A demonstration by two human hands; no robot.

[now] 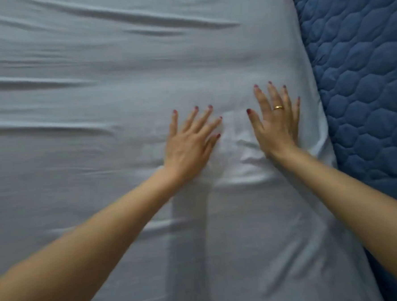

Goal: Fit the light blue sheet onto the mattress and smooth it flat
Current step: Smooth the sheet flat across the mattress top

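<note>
both hands flat, fingers spread wide, holding nothing — left hand (pixel 189 146), right hand (pixel 276 124) | light blue sheet (pixel 96 91) covers mattress (pixel 362 70), edge at 3 o'clock | risk: pushing bunches the pucket between palms — edge could slip

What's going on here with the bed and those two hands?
A person is making a bed. Both hands lie flat, fingers spread, on a light blue sheet: the left hand nearer the middle, the right hand, wearing a gold ring, close to the sheet's edge. Beside that edge the dark blue quilted mattress is uncovered. Fabric is bunched between the hands, and long wrinkles run across the sheet farther out, so it is not smooth yet.
</note>
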